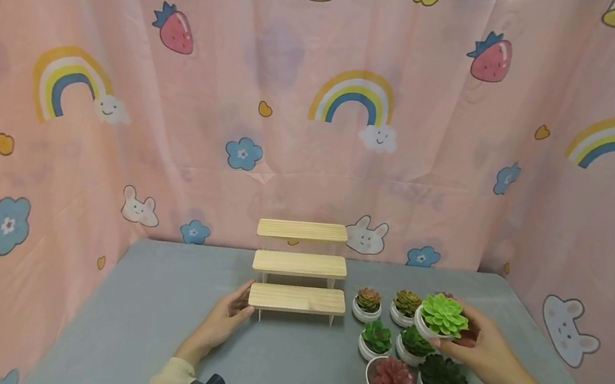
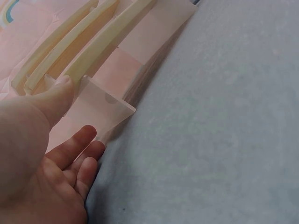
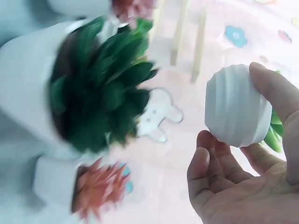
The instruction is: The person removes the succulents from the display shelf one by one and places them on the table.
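My right hand [image 1: 488,352] holds a potted succulent [image 1: 445,314] with bright green leaves, raised above the other pots. In the right wrist view its ribbed white pot [image 3: 238,105] sits between thumb and fingers. A three-step wooden display stand [image 1: 297,299] with clear side supports stands at the back middle. At the left end of its lowest step, my left hand [image 1: 221,321] grips the board. The left wrist view has the thumb [image 2: 58,95] against the board's end, with the other fingers curled beside the clear side panel [image 2: 100,105].
Right of the stand, several white-potted succulents stand grouped, among them a pink-red one [image 1: 392,381], a dark green one [image 1: 442,378] and an orange-brown one [image 1: 368,300]. A reddish plant is partly hidden behind my right hand. A pink patterned curtain [image 1: 283,195] hangs behind the grey table [image 1: 169,291].
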Demonstrator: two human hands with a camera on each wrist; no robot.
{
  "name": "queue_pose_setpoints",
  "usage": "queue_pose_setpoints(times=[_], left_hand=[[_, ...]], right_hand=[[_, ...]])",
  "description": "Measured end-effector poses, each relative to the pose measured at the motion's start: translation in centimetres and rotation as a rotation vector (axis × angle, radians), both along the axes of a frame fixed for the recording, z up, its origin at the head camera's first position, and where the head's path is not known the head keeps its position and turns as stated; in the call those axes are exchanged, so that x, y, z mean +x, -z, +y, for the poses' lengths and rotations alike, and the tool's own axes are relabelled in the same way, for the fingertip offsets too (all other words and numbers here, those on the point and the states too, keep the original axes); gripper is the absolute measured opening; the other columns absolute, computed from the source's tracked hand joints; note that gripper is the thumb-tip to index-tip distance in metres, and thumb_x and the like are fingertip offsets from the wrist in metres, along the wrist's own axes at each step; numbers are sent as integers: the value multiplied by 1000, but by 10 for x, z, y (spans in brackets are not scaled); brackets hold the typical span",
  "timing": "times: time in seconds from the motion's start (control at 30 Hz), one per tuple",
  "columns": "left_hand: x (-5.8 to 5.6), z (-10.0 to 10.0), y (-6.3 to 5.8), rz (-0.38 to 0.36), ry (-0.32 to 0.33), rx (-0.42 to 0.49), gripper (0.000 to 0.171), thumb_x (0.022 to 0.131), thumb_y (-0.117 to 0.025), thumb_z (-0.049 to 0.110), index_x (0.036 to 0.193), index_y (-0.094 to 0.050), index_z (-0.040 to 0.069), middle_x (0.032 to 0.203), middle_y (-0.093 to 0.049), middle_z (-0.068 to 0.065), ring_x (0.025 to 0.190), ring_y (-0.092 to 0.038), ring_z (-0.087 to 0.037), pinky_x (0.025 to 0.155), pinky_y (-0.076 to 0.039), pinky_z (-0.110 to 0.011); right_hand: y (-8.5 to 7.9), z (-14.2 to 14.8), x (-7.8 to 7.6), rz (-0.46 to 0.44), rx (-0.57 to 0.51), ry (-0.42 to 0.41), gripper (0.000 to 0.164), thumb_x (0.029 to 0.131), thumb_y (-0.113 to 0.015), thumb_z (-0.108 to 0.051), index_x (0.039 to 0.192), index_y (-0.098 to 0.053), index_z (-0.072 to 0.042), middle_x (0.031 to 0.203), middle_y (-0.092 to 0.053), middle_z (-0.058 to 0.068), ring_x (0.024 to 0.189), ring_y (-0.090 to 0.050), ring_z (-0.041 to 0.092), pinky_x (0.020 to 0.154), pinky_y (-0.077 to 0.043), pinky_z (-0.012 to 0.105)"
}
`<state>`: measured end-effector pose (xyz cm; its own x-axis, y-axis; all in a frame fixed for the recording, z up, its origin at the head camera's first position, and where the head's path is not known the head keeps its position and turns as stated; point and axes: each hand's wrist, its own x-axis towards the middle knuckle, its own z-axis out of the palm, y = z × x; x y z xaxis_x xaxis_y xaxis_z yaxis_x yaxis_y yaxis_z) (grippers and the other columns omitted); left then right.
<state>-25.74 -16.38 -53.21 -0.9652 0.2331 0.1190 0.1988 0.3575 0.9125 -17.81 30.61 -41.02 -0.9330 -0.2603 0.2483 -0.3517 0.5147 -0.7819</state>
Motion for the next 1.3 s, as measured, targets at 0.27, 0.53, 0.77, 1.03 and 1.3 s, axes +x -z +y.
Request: queue_pose_setpoints(times=[0.27,0.53,0.77,1.03,1.3], left_hand=[[-1,1,0,-27,-24,17,66,102,-60,25,160,-31,11,145,-56,-16,130,-56,-33,109,-43,-57],[0,1,1,-17,-20,22,67,102,-60,28,159,-31,11,144,-57,-16,129,-57,-32,108,-43,-56],[1,0,1,-11,-5,12,66,103,-58,25,160,-29,8,146,-55,-19,129,-56,-35,108,-43,-57],[2,3,-5,-23,-39,50,63,102,-60,18,159,-34,12,145,-57,-15,128,-58,-31,108,-44,-56],[1,3,-3,-22,-46,41,63,101,-61,17,158,-35,12,145,-58,-16,127,-59,-31,107,-45,-56]], right_hand=[[22,30,9,81,106,119,63,87,-78,-9,141,-49,7,114,-48,-40,98,-53,-14,70,-51,24],[39,55,18,0,141,178,62,88,-77,-12,138,-49,12,112,-52,-31,93,-53,-15,69,-52,23],[51,70,26,-34,159,224,63,86,-78,-11,136,-49,15,109,-50,-35,91,-51,-17,67,-51,22],[60,84,31,-5,161,230,59,85,-78,-7,133,-51,12,109,-54,-32,89,-52,-17,66,-52,21],[75,98,36,-100,178,205,60,87,-77,-8,133,-48,17,107,-50,-35,88,-49,-18,67,-50,19]])
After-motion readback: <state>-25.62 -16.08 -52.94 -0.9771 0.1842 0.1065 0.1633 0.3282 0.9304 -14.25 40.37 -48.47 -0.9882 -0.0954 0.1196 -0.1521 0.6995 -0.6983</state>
